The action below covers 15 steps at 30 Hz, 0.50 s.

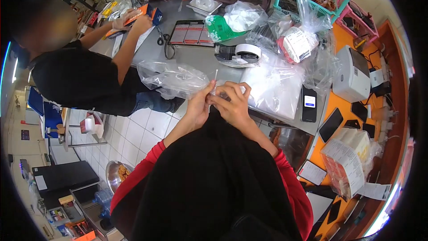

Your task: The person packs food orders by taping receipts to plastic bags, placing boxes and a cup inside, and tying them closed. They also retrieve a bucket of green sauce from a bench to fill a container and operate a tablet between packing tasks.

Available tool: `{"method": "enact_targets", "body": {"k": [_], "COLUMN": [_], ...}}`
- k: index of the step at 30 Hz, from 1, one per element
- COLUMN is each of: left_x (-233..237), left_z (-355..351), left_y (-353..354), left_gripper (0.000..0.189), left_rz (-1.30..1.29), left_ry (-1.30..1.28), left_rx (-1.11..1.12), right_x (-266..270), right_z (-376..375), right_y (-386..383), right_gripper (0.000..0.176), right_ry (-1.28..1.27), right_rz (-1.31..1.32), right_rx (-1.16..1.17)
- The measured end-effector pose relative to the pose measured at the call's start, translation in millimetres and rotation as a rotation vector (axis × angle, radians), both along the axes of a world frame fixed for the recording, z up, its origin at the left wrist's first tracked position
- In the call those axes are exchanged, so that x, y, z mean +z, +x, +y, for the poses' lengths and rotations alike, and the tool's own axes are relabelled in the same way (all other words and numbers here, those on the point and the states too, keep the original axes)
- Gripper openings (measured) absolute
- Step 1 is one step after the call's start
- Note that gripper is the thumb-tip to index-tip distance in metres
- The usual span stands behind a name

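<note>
A crumpled clear plastic bag stretches from the table's front edge to my hands. My left hand pinches its gathered end, with the thumb up beside a thin white strip that stands out above the fingers. Right against it, my right hand has its fingers curled and closed on the same gathered end. The fingers partly hide the spot they work on. Just beyond my right hand lies a stack of clear plastic bags, with a tape dispenser behind it.
At the left, another person handles an orange and blue box. Scissors and a menu board lie on the grey table. Filled bags, a phone and a white printer are at the right.
</note>
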<state>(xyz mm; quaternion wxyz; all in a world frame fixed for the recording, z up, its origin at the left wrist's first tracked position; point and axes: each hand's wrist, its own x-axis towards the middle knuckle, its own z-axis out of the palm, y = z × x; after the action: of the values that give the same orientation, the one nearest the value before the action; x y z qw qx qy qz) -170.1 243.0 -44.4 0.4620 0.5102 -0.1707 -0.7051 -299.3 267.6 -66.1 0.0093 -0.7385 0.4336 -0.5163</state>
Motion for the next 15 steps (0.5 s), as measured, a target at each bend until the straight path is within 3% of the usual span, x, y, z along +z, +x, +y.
{"method": "enact_targets", "body": {"k": [3, 6, 8, 11, 15], "left_x": [12, 11, -10, -43, -66], "left_z": [-5, -6, -8, -12, -15], "left_y": [-19, -48, -63, -81, -90], "left_gripper": [0.02, 0.022, 0.022, 0.02, 0.024], "left_rz": [0.019, 0.061, 0.016, -0.078, -0.045], "left_ry": [-0.003, -0.129, -0.307, -0.325, -0.318], "left_rx": [-0.045, -0.067, -0.114, -0.174, -0.263], "right_x": [11, 12, 9, 2, 15], "right_z": [-3, 1, 6, 1, -5], "right_y": [-19, -37, -43, -46, -63], "right_gripper": [0.013, 0.008, 0.004, 0.003, 0.004], "right_ry": [0.088, 0.297, 0.336, 0.452, 0.596], "right_rz": [-0.091, -0.47, -0.656, -1.093, -1.27], "right_rx": [0.03, -0.002, -0.126, -0.233, -0.224]}}
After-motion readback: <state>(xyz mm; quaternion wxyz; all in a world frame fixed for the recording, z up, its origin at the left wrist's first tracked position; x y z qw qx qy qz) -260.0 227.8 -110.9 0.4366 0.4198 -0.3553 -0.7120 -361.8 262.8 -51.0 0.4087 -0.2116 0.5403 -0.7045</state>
